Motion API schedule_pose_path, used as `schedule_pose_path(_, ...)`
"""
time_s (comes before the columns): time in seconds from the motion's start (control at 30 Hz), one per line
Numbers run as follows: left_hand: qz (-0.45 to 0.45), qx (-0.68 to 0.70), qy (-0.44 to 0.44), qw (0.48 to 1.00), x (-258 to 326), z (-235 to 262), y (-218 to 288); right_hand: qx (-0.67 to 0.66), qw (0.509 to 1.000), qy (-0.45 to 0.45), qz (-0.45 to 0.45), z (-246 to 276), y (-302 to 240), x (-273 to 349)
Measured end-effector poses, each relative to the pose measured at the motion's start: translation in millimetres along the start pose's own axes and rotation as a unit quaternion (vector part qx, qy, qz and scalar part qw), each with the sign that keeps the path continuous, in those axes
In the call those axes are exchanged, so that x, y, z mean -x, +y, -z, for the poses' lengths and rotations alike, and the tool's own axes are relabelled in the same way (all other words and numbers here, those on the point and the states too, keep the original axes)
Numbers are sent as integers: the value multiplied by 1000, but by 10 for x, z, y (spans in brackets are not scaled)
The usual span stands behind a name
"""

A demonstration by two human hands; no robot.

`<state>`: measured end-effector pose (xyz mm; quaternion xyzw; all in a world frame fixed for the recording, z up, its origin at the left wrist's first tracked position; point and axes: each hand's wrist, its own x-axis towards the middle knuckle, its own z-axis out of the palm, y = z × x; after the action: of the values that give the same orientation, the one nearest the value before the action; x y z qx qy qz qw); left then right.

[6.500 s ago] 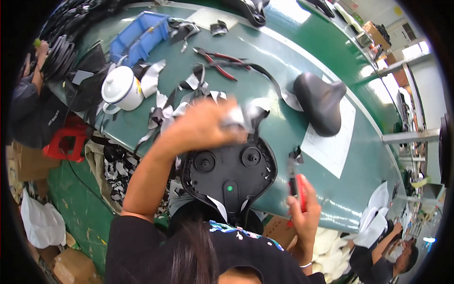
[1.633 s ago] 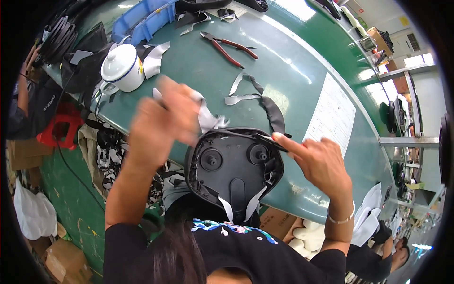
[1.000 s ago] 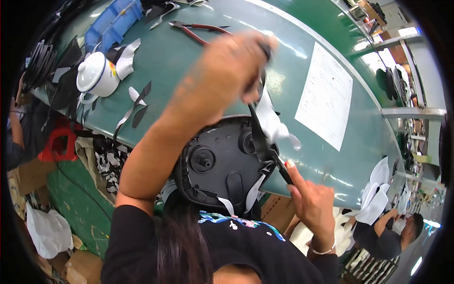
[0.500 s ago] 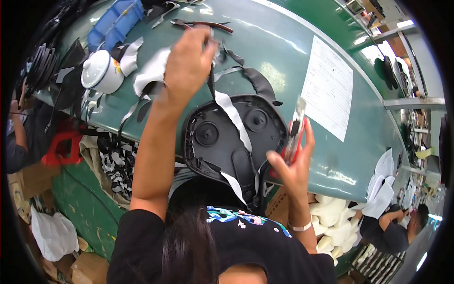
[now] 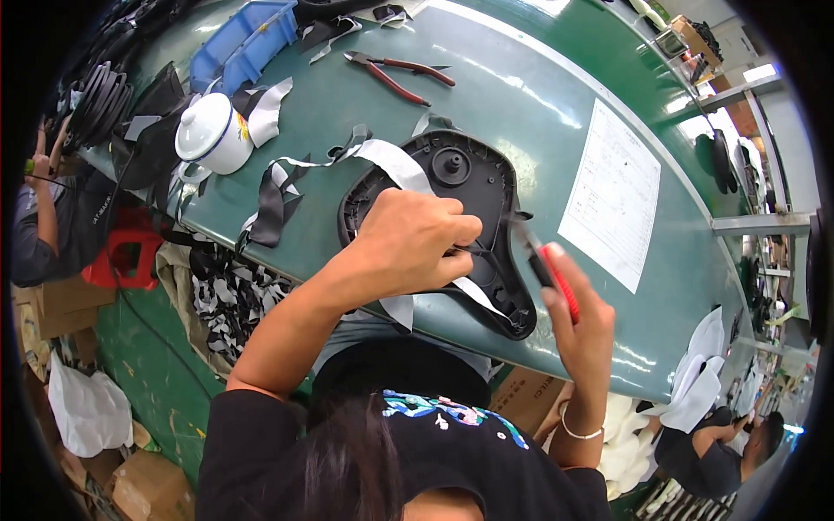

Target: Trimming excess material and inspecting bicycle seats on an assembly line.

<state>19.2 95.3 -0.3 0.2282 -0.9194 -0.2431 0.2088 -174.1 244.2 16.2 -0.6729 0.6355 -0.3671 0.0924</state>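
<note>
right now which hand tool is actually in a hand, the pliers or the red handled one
The red-handled tool, gripped in the right hand beside the black saddle base. The pliers lie untouched farther up the table.

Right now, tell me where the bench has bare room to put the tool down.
Bare green bench lies between the pliers, the black saddle base and the paper sheet. Crowded: the left end, with the white pot, blue bin and strips.

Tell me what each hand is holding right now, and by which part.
The right hand grips a red-handled tool by its handle. The left hand presses on the black saddle base, pinching something there that cannot be told.
</note>
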Motion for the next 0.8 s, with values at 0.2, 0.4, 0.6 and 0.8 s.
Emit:
schedule_pose_path(0.2,32,64,59,996,11,116,22,156,964,-178,-120,253,-337,361)
schedule_pose_path(0.4,200,309,398,841,127,381,-499,1,995,-72,-66,338,-105,431)
schedule_pose_path(0.6,313,63,-36,947,13,416,-616,-135,985,-40,-101,-232,118,-255)
schedule_pose_path(0.8,310,312,-84,894,-474,341,-807,-245,940,59,-230,117,712,-450)
